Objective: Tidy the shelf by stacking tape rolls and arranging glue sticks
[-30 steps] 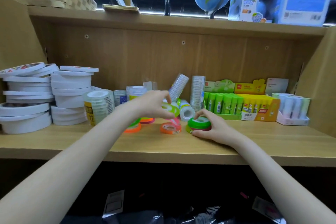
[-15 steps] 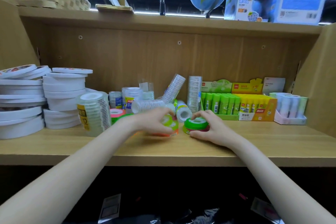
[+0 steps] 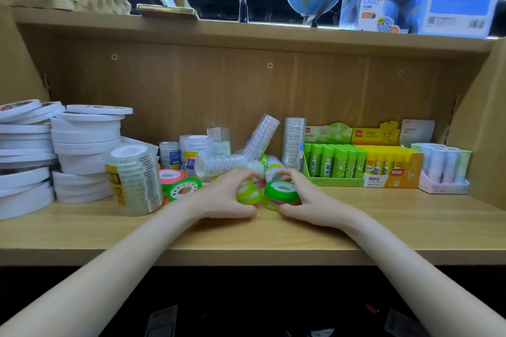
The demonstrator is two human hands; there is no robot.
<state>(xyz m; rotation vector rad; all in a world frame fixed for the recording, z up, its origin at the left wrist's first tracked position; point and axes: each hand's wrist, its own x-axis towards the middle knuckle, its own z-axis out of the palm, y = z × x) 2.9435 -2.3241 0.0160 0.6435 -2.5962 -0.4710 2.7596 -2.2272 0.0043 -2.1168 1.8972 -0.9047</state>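
1. Since a second ago our left hand (image 3: 227,197) has carried its yellow-green tape rolls (image 3: 247,191) rightward to centre frame, gripping them beside the green roll stack (image 3: 282,194)
2. Right hand (image 3: 306,200) grips that stack; merging looks next
3. Glue sticks (image 3: 356,163) sit boxed, centre right

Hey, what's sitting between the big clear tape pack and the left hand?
In the head view, two small tape rolls lie there: a pink roll and a green roll between the clear tape pack and the left hand.
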